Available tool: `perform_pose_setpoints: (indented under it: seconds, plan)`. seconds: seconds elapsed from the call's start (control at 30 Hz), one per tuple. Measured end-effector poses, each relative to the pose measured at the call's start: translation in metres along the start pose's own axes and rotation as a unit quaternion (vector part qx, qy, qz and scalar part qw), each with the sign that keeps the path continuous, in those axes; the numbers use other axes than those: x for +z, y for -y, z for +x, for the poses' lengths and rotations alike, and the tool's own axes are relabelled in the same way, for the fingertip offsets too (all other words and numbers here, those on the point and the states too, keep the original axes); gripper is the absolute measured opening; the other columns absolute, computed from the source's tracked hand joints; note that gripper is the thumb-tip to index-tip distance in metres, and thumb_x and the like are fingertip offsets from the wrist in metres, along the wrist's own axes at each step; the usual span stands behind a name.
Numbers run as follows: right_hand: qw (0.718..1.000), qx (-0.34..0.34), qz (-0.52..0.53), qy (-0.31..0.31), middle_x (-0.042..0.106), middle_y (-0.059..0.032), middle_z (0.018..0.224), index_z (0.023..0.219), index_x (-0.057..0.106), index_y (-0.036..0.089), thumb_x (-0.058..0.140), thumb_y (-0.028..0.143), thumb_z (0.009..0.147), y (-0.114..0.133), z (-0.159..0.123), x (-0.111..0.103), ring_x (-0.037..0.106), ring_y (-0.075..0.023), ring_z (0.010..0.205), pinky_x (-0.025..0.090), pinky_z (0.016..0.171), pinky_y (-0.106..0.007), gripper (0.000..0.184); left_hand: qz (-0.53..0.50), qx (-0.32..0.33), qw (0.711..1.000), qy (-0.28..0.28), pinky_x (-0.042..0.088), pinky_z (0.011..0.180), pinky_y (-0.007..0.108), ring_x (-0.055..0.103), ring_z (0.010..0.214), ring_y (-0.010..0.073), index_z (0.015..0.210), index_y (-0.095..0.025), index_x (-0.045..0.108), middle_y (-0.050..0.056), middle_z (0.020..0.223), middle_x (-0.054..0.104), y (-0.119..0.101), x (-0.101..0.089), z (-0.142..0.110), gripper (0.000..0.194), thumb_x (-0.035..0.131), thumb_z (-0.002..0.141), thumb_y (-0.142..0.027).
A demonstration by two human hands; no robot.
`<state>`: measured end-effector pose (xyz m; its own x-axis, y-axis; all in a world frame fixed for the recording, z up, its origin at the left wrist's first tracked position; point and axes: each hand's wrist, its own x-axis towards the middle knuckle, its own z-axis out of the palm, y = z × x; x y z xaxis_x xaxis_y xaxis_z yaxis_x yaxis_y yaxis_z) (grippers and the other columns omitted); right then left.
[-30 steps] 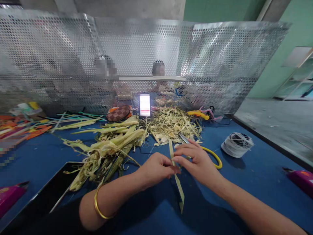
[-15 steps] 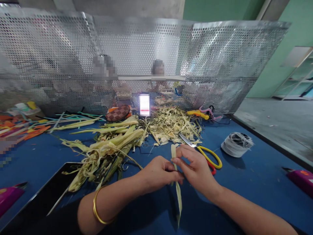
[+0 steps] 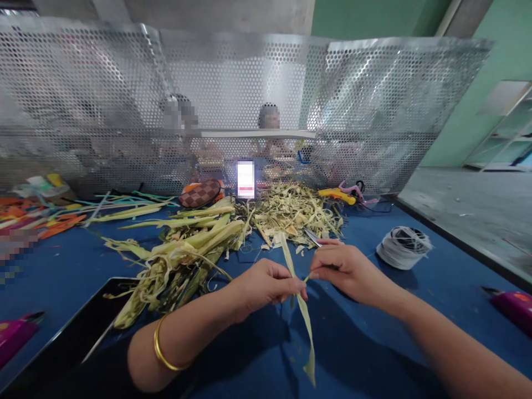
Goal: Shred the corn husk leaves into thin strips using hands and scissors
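Observation:
My left hand (image 3: 270,285) is closed, thumb against fingers, on a long pale green corn husk strip (image 3: 306,324). One end of the strip points up past the fingers and the other hangs below them. My right hand (image 3: 347,271) pinches a thin end of husk that sticks out sideways from my left fingertips. Beyond my right hand a scissor blade (image 3: 311,237) shows; the handles are hidden behind the hand. Whole dried corn husks (image 3: 195,244) lie in a bundle to the left, and a heap of husk shreds (image 3: 291,213) lies farther back.
A roll of white string (image 3: 403,249) stands at right. Behind are a yellow glue gun (image 3: 338,194), a checkered pouch (image 3: 201,194) and a lit phone (image 3: 246,180). A black tablet-like slab (image 3: 70,332) lies at left. A perforated metal screen (image 3: 233,77) separates me from people behind it.
My right hand has moved right, away from my left, drawing a thin husk end sideways. The strip's top now leans left. The scissor handles have become hidden behind my right hand.

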<state>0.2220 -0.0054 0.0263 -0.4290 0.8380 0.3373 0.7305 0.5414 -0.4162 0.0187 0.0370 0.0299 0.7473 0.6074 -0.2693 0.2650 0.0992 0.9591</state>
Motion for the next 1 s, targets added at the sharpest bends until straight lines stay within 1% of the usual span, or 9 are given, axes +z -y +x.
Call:
perform_pose_setpoints:
  seconds: [0.1,0.2,0.27,0.33,0.47,0.6,0.83,0.93,1.0]
  plan:
    - [0.989,-0.029,-0.100,-0.102,0.068,0.0005,0.077,0.079,0.064,0.022,0.050,0.022,0.091,0.008,0.000,-0.001,0.062,-0.0152,0.077,0.032,0.100,-0.043,0.018,-0.023,-0.007,0.999,-0.042,0.028,0.049,0.022,0.038,0.045,0.0072,0.069,-0.013,0.071,-0.003,0.048,0.050,0.000,0.000,0.000,0.032,0.067,0.068,-0.046]
    - [0.953,-0.089,-0.213,-0.196,0.068,-0.0060,0.090,0.095,0.064,0.019,0.046,0.021,0.092,0.025,-0.002,-0.001,0.060,-0.0197,0.089,0.033,0.095,-0.043,0.019,-0.085,-0.005,0.994,-0.073,0.037,0.055,0.023,0.050,0.052,0.0097,0.070,-0.013,0.070,0.002,0.059,0.061,-0.001,0.000,-0.001,0.039,0.063,0.070,-0.051]
    - [0.935,-0.168,-0.255,-0.178,0.067,-0.0047,0.080,0.101,0.063,0.017,0.039,0.014,0.092,0.037,-0.004,0.004,0.058,-0.0172,0.074,0.037,0.086,-0.039,0.025,-0.133,0.005,0.988,-0.078,0.041,0.061,0.024,0.057,0.061,0.0123,0.072,-0.012,0.070,0.005,0.068,0.066,-0.001,0.000,-0.002,0.037,0.066,0.068,-0.049]
    - [0.918,-0.238,-0.296,-0.117,0.066,-0.0056,0.079,0.110,0.060,0.011,0.036,0.012,0.092,0.046,-0.005,0.013,0.055,-0.0175,0.068,0.039,0.077,-0.037,0.030,-0.172,0.007,0.981,-0.085,0.043,0.065,0.024,0.059,0.068,0.0135,0.077,-0.012,0.070,0.005,0.073,0.067,-0.001,0.001,-0.002,0.031,0.073,0.062,-0.039]
    - [0.880,-0.260,-0.394,-0.039,0.066,-0.0121,0.086,0.103,0.062,0.006,0.035,0.010,0.089,0.050,-0.005,0.032,0.057,-0.0245,0.080,0.039,0.076,-0.041,0.030,-0.215,0.003,0.969,-0.121,0.046,0.074,0.026,0.061,0.073,0.0152,0.079,-0.011,0.069,0.005,0.074,0.068,0.000,0.003,-0.001,0.031,0.078,0.052,-0.024]
    - [0.888,-0.261,-0.375,-0.051,0.066,-0.0125,0.084,0.091,0.064,0.009,0.031,0.009,0.090,0.046,-0.008,0.036,0.058,-0.0239,0.076,0.040,0.076,-0.042,0.033,-0.243,0.011,0.956,-0.166,0.048,0.076,0.031,0.064,0.074,0.0177,0.081,-0.011,0.067,0.006,0.071,0.068,0.001,0.006,0.001,0.033,0.078,0.051,-0.019]
    - [0.900,-0.304,-0.299,-0.089,0.068,-0.0119,0.080,0.093,0.065,0.008,0.026,0.008,0.092,0.049,-0.009,0.036,0.061,-0.0228,0.073,0.042,0.077,-0.041,0.039,-0.240,0.018,0.960,-0.143,0.046,0.068,0.027,0.061,0.065,0.0142,0.080,-0.011,0.069,0.006,0.065,0.067,0.007,0.009,0.005,0.032,0.077,0.052,-0.022]
    - [0.904,-0.293,-0.295,-0.099,0.070,-0.0118,0.083,0.100,0.064,0.007,0.027,0.009,0.093,0.050,-0.010,0.034,0.062,-0.0235,0.078,0.041,0.079,-0.041,0.037,-0.226,0.019,0.964,-0.135,0.045,0.065,0.025,0.058,0.065,0.0128,0.087,-0.012,0.069,0.003,0.065,0.066,0.005,0.003,0.006,0.033,0.074,0.055,-0.020]
    - [0.912,-0.260,-0.283,-0.142,0.071,-0.0108,0.088,0.111,0.059,0.008,0.032,0.011,0.093,0.048,-0.011,0.030,0.063,-0.0225,0.083,0.040,0.083,-0.039,0.032,-0.218,0.017,0.968,-0.123,0.044,0.064,0.024,0.055,0.062,0.0111,0.090,-0.013,0.069,0.000,0.064,0.063,0.001,-0.002,0.005,0.034,0.070,0.056,-0.017]
